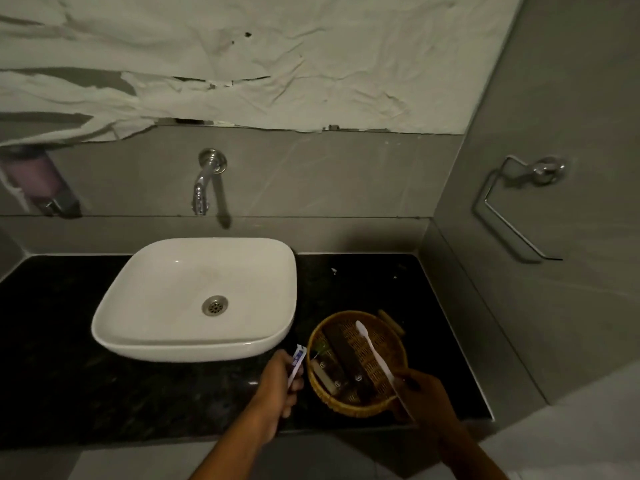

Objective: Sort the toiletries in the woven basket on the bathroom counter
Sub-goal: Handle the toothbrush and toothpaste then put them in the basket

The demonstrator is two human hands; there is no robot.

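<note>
While the woven basket (356,365) sits on the dark counter (104,393) just right of the white sink (194,299), the left hand (277,389) grips a small white-and-blue tube (297,365) beside its rim, and the right hand (420,396) holds a white toothbrush (374,355) slanting over the dark packets (343,362) inside.

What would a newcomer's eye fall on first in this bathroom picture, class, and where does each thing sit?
The white basin stands out brightest, sitting on the black counter under a chrome wall tap. To its right sits a round woven basket of dark toiletries. The right hand holds a white toothbrush over it, while the left hand grips a small toothpaste tube beside it.
</note>
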